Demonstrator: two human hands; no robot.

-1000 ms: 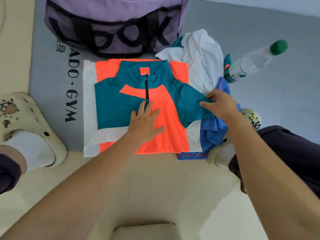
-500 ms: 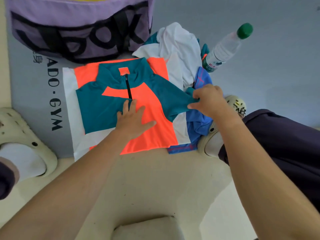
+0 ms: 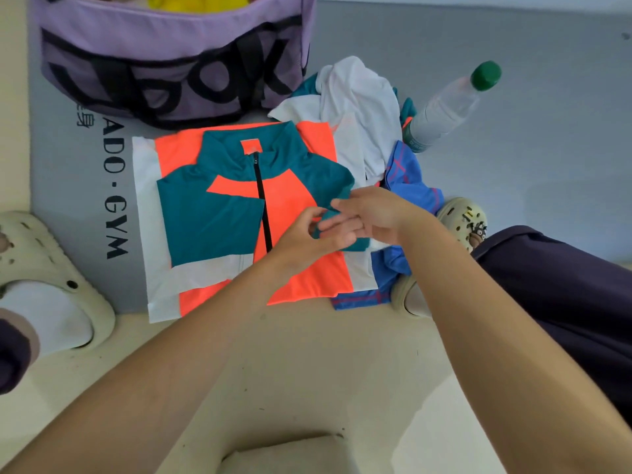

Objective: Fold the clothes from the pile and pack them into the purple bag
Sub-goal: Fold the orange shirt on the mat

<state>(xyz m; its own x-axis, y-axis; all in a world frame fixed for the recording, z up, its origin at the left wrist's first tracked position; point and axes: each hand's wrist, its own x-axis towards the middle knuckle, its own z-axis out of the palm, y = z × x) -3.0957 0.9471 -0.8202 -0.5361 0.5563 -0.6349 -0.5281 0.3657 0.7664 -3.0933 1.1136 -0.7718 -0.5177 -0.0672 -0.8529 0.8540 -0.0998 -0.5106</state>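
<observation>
Jersey (image 3: 219,217), teal-orange-white, lies flat, sleeve pinched by both hands.

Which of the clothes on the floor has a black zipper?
The teal and orange jacket, spread flat in front of the purple bag. The crumpled white garment and blue garment beside it show no zipper.
</observation>
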